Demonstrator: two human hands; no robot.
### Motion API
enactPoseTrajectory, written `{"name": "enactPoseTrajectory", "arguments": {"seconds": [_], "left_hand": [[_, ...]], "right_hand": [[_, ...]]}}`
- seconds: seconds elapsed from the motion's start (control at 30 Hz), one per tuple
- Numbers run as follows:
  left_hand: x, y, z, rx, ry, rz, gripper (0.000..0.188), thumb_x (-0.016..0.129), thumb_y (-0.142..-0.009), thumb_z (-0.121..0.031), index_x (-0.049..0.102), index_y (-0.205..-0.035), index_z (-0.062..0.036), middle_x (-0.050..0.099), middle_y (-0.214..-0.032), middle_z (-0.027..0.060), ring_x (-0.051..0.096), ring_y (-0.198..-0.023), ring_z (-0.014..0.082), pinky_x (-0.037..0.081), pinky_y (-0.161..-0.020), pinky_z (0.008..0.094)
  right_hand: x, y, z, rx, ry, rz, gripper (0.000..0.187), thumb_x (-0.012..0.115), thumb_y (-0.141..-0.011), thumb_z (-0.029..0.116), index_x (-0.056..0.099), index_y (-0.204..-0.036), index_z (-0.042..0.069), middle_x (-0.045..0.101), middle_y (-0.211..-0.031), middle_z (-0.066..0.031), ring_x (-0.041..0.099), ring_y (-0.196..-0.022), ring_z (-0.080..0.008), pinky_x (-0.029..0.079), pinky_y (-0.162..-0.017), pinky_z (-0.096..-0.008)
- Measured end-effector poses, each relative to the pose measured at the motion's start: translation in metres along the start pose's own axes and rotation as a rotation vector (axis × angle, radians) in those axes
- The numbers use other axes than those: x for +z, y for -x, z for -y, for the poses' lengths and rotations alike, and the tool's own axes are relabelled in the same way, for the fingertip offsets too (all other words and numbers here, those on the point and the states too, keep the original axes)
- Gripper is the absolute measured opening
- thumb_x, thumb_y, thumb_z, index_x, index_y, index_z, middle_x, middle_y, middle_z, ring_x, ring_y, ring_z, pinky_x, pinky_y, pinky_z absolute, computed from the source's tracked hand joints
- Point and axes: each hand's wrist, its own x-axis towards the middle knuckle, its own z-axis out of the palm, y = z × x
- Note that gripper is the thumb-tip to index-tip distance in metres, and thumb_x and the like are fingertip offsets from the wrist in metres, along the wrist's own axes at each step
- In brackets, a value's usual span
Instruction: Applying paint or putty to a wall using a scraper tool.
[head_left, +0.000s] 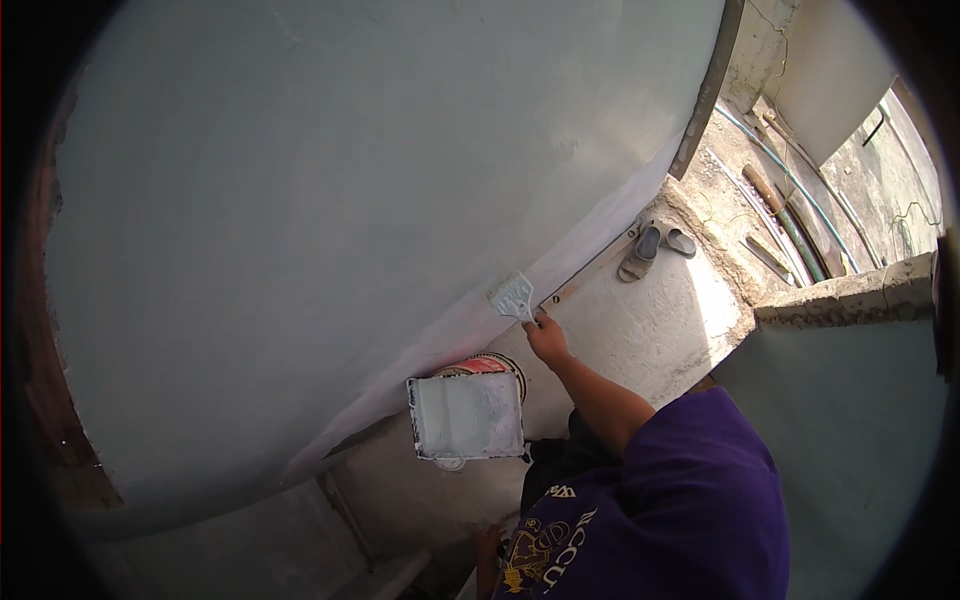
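Note:
My right hand is closed round the handle of a wide flat paintbrush, whose bristle end is coated in pale paint. The brush lies over the lower part of a pale grey-green wall; whether it touches the surface is unclear. Below it, a paint tray smeared with whitish paint sits on top of a round bucket with a red patch, beside the wall's foot. Low in the picture, my left hand is dim and partly covered by my purple shirt, so its fingers cannot be made out.
A pair of sandals rests on the concrete floor by the wall's corner. Beyond a rough sill lie several pipes and rods. Another wall stands to my right. A dark wooden frame borders the far left.

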Motion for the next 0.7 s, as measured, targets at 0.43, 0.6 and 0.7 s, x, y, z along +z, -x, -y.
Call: {"name": "enactPoseTrajectory", "arguments": {"seconds": [0.43,0.6,0.7], "left_hand": [[-0.005,0.005,-0.008,-0.205,-0.180,-0.066,0.034,0.047,-0.086,-0.027,0.056,-0.104,0.0007,0.061,-0.104,0.0119,0.058,-0.099,0.0246,0.045,-0.079,0.0401],[-0.015,0.008,-0.013,0.000,-0.227,0.016,0.034,0.046,-0.087,-0.028,0.056,-0.106,-0.0012,0.062,-0.102,0.0099,0.059,-0.097,0.0235,0.045,-0.077,0.0386],[-0.005,-0.006,-0.030,-0.538,0.187,-0.218,0.034,0.046,-0.087,-0.028,0.056,-0.105,-0.0011,0.061,-0.103,0.0104,0.059,-0.098,0.0232,0.045,-0.077,0.0396]], "right_hand": [[0.018,0.023,0.042,-0.115,-0.009,0.007,0.033,0.055,-0.079,0.029,0.058,-0.089,-0.002,0.060,-0.088,-0.0263,0.058,-0.089,-0.0411,0.045,-0.078,-0.0446],[0.021,0.011,0.009,-0.016,0.050,-0.010,0.033,0.056,-0.079,0.030,0.060,-0.090,-0.001,0.061,-0.088,-0.0254,0.059,-0.088,-0.0401,0.045,-0.078,-0.0439],[0.023,-0.009,0.003,0.089,0.066,-0.046,0.035,0.057,-0.078,0.033,0.061,-0.091,0.001,0.063,-0.092,-0.0245,0.060,-0.091,-0.0394,0.046,-0.080,-0.0432]]}}
